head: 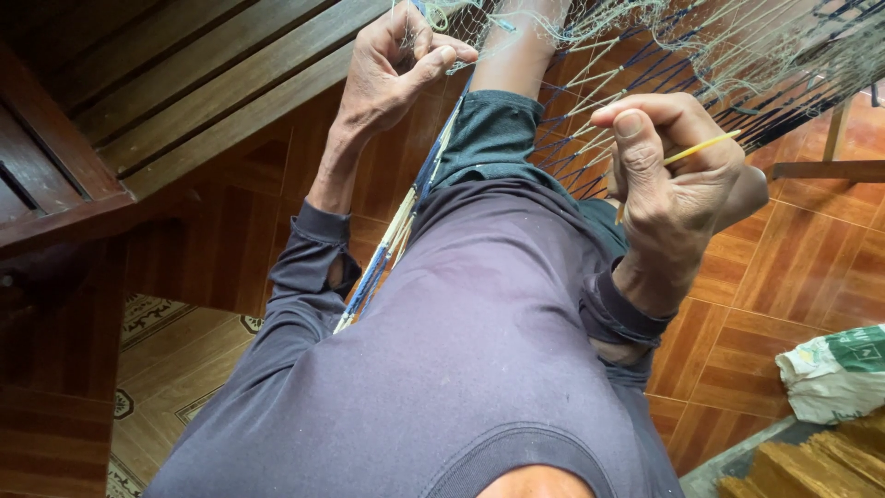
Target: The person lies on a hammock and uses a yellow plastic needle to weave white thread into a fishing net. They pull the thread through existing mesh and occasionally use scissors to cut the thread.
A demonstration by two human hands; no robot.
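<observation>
A pale green fishing net (737, 46) with dark blue cords is stretched across the top of the head view, over my raised knee. My left hand (387, 69) pinches the net's edge between thumb and fingers near the top centre. A bundle of blue and cream rope (396, 231) runs down from that hand along my thigh. My right hand (668, 175) is closed on a thin yellow netting needle (701, 148), whose tip points toward the mesh. My purple shirt and dark shorts fill the lower middle.
A dark wooden bench or bed frame (184, 83) stands at the upper left. Orange-brown floor tiles (793, 267) lie to the right, with a wooden leg (834, 138) on them. A white and green sack (834, 369) and yellowish bundles (811, 466) sit at the lower right.
</observation>
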